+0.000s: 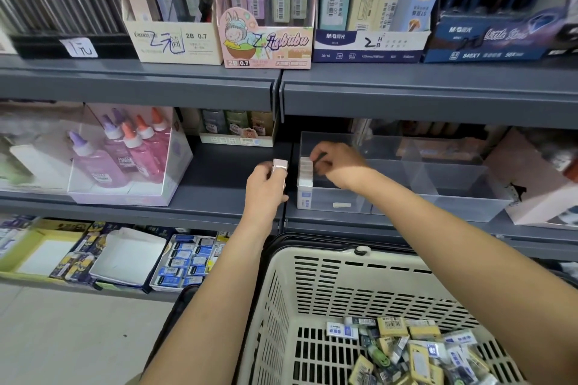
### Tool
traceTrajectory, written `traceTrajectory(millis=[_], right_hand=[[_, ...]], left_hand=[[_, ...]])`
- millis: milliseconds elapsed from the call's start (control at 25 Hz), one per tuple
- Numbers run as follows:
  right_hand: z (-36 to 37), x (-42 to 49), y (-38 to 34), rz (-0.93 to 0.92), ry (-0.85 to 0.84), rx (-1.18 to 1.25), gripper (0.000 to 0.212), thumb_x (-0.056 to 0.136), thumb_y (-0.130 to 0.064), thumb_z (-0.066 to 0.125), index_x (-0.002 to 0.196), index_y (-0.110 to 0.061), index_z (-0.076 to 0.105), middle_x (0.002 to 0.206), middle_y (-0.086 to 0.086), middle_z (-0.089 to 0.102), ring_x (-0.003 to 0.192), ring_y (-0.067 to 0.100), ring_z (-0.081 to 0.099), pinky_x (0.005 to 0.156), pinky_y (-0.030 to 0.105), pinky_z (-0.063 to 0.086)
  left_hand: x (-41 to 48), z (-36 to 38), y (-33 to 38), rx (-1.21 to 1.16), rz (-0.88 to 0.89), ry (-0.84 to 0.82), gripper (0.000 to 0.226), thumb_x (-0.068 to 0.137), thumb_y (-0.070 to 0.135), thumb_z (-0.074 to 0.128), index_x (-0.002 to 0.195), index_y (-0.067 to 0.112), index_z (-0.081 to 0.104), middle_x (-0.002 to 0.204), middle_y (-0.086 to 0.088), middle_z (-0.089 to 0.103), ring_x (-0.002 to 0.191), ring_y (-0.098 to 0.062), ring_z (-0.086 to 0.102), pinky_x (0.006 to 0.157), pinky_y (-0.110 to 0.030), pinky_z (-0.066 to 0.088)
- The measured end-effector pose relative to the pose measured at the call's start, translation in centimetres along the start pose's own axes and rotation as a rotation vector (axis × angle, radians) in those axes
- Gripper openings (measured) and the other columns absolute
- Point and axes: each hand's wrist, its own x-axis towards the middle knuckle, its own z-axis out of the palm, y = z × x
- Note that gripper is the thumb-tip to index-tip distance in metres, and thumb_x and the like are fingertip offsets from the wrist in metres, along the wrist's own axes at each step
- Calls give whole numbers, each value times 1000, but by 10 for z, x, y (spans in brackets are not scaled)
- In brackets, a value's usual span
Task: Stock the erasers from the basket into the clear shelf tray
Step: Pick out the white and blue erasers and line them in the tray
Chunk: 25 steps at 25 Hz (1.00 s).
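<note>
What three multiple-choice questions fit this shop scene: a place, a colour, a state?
1. Where in the clear tray does the row of erasers stand?
A) along its left wall
B) at its right end
C) outside it

2. What colour is the basket?
A) red
B) cream
C) green

3. What is the left hand doing?
A) hanging open
B) pinching an eraser
C) gripping the basket

1 A, it lines the left wall; 2 B, cream slatted sides; 3 B, it clasps a pale block.
</note>
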Motion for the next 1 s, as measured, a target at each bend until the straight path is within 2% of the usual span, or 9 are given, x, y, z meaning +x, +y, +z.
traceTrajectory(millis=[80, 160, 280, 360, 520, 640, 760, 880, 1000], right_hand=[[-6, -7, -3, -38, 53, -36, 22, 91, -14, 47, 97, -27, 63, 102, -3, 67, 91, 19, 60, 78, 25, 45], [-9, -21, -10, -100, 120, 88, 17, 92, -21, 48, 94, -25, 65, 91, -3, 69, 81, 17, 62, 74, 25, 46], [-14, -47, -21, -183, 52, 377, 19, 94, -27, 49, 80, -26, 62, 67, -7, 64, 56, 4, 58, 60, 19, 45], [-20, -56, -21, -186, 3, 461, 13, 93, -24, 53, 84, -23, 63, 60, -7, 60, 47, -1, 53, 50, 12, 44], [-30, -58, -12, -69, 1, 539, 11, 91, -19, 57, 82, -22, 63, 56, -7, 62, 44, -1, 54, 43, 13, 41], [-35, -52, -4, -27, 93, 595, 11, 89, -15, 60, 80, -20, 64, 52, -8, 63, 44, 2, 55, 46, 15, 45], [-37, -44, 2, 26, 190, 494, 13, 84, -20, 67, 74, -27, 64, 67, -6, 67, 63, 14, 65, 72, 30, 57], [-31, -42, 7, 45, 88, 296, 9, 83, -26, 67, 75, -27, 64, 79, 0, 70, 80, 21, 69, 82, 39, 56], [-17, -42, 5, -40, -66, 7, 16, 90, -31, 56, 94, -20, 67, 92, 1, 70, 85, 19, 64, 80, 32, 51]], left_hand=[[-6, -4, 3, -12, 28, -32, 15, 93, 15, 50, 106, 17, 57, 89, 6, 57, 76, -7, 54, 50, -12, 46], [-13, -4, 8, -18, 47, -68, 23, 92, 9, 50, 113, 14, 57, 92, 6, 59, 79, -7, 57, 56, -12, 49], [-25, 3, 16, -68, 61, -120, 18, 90, 6, 55, 107, 13, 55, 99, -5, 65, 87, -15, 64, 74, -27, 56], [-32, 8, 18, -74, 54, -154, 14, 90, 9, 59, 103, 14, 57, 103, -11, 67, 88, -22, 65, 82, -37, 55], [-39, 13, 15, -97, 2, -176, 14, 94, 14, 52, 99, 14, 65, 104, -11, 67, 87, -19, 65, 76, -32, 58], [-37, 12, 6, 9, 116, -6, 18, 93, 11, 48, 93, 21, 62, 103, -4, 66, 91, -15, 62, 78, -30, 55], [-34, 10, -4, 237, 198, 52, 24, 91, 11, 52, 114, 18, 56, 107, 5, 58, 89, -2, 56, 75, -11, 45], [-33, 15, -19, 371, 160, -56, 36, 91, 13, 54, 126, 14, 48, 119, 2, 57, 102, -10, 56, 87, -25, 48], [-35, 16, -29, 446, 214, -57, 32, 92, 15, 52, 124, 18, 50, 119, 2, 60, 99, -8, 58, 81, -26, 47]])
